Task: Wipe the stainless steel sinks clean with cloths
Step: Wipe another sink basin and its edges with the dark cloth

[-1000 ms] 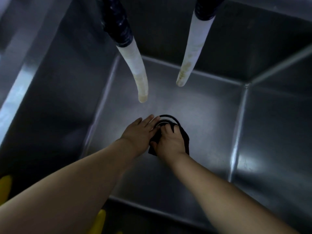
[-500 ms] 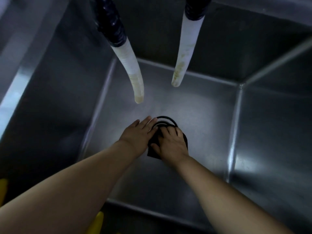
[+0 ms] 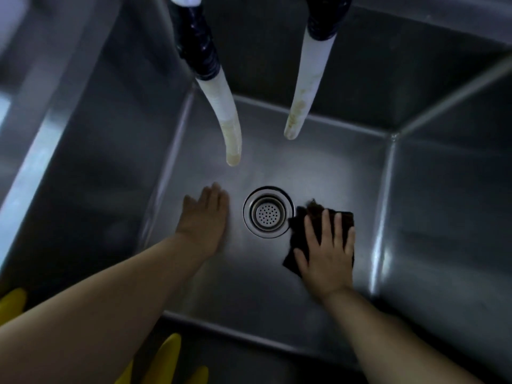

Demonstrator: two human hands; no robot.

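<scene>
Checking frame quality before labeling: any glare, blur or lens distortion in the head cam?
Head view: dim overall; glare streaks on the sink right wall; left hand slightly motion-blurred, right hand on the cloth sharper; wide-angle bending of sink edges; drain crisp.

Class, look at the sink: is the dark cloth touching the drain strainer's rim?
Touching. The head view shows the dark cloth, under the right hand, overlapping the drain strainer rim's right edge.
</scene>
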